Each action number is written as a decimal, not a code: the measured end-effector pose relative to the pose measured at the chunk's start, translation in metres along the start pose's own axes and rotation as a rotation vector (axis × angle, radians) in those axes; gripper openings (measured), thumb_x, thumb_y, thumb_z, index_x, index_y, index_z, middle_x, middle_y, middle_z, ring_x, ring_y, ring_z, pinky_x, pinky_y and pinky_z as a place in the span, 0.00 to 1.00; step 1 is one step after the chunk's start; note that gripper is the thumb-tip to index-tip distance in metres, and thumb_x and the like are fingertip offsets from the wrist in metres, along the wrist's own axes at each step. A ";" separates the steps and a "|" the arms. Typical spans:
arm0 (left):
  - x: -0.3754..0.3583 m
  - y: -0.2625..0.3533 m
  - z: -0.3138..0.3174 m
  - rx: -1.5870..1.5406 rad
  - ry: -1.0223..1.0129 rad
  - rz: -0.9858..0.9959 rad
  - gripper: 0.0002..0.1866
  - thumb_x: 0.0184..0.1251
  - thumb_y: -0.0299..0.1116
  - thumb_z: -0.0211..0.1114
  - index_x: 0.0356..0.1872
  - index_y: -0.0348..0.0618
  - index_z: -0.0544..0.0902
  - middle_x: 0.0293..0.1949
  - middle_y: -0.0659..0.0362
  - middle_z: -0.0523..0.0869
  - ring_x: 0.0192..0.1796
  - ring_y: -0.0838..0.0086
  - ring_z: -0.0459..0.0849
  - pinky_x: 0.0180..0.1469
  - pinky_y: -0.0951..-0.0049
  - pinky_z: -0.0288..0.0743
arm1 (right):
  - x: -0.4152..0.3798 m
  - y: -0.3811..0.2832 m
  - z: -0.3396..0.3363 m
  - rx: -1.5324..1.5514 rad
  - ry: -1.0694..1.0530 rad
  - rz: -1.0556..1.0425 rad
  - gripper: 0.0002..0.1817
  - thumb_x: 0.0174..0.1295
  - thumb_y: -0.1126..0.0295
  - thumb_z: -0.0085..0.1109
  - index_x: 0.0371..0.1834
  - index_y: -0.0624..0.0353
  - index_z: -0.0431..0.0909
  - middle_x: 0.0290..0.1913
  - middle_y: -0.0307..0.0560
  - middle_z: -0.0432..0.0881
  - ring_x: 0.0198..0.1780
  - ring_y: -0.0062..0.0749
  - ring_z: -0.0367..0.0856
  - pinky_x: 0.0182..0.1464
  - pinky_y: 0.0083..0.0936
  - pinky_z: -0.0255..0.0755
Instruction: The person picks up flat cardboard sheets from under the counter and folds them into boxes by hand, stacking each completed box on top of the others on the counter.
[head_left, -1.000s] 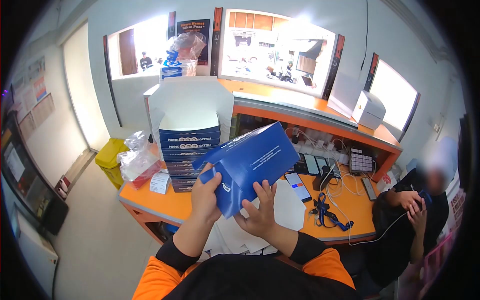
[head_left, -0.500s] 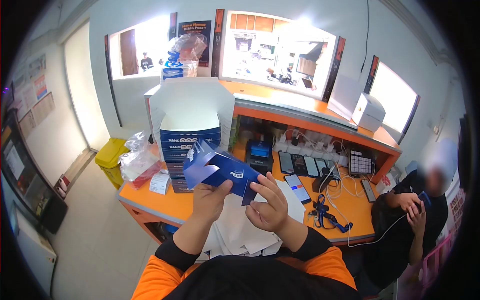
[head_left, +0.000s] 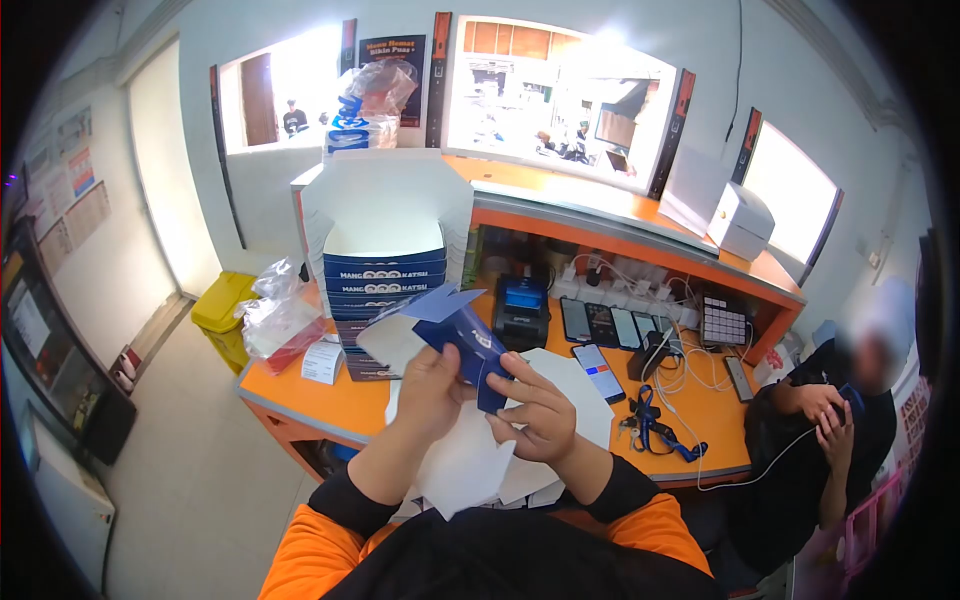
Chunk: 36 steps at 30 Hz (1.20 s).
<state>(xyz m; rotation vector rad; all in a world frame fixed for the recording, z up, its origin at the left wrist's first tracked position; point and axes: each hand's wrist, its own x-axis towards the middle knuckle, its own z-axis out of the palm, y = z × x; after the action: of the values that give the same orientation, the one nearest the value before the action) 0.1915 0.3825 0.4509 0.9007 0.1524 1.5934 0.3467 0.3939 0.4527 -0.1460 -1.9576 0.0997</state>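
Between my hands is a partly folded cardboard food box [head_left: 462, 340], blue outside and white inside, its flaps sticking out at angles. My left hand [head_left: 428, 398] grips its near left edge, thumb on the blue face. On the right side, my right hand [head_left: 540, 408] pinches the blue end panel between thumb and fingers. Below both hands lie white flat box blanks [head_left: 540, 480], overlapping at the table's front edge. Behind the held box, to the left, rises a stack of folded blue boxes [head_left: 385, 272] with white lids standing up.
On the orange table [head_left: 690, 410] are several phones [head_left: 598, 372], a lanyard with keys [head_left: 655, 425], cables and a black receipt printer [head_left: 521, 310]. A plastic bag [head_left: 280, 320] and a paper slip [head_left: 322, 360] lie left. A co-worker [head_left: 820, 440] sits right, holding a phone.
The held box has turned and tilted, its white inside and a flap now showing at left. My left hand has shifted slightly; my right hand still holds the right end.
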 end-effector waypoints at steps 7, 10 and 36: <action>-0.008 -0.004 -0.008 0.154 0.005 -0.025 0.16 0.70 0.38 0.48 0.49 0.36 0.70 0.45 0.52 0.78 0.47 0.66 0.80 0.49 0.61 0.77 | -0.003 -0.004 0.003 0.047 0.102 0.048 0.09 0.40 0.81 0.65 0.19 0.62 0.72 0.44 0.58 0.79 0.56 0.54 0.72 0.58 0.46 0.65; -0.010 0.000 -0.006 0.026 -0.017 -0.023 0.15 0.70 0.36 0.48 0.50 0.37 0.69 0.46 0.52 0.78 0.48 0.66 0.80 0.50 0.62 0.77 | -0.008 -0.004 0.000 0.169 0.149 0.021 0.10 0.41 0.81 0.65 0.21 0.62 0.71 0.43 0.57 0.79 0.54 0.53 0.74 0.56 0.47 0.67; -0.013 0.001 0.005 0.023 -0.102 0.027 0.18 0.65 0.33 0.56 0.55 0.41 0.68 0.49 0.54 0.76 0.52 0.64 0.77 0.55 0.64 0.71 | -0.002 -0.019 -0.009 0.129 -0.058 -0.050 0.09 0.45 0.78 0.60 0.21 0.58 0.67 0.47 0.56 0.79 0.62 0.54 0.65 0.63 0.56 0.53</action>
<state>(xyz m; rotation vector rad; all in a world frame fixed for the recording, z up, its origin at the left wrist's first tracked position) 0.1938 0.3689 0.4490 1.0034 0.0870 1.5694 0.3547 0.3749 0.4568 -0.0097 -2.0052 0.1984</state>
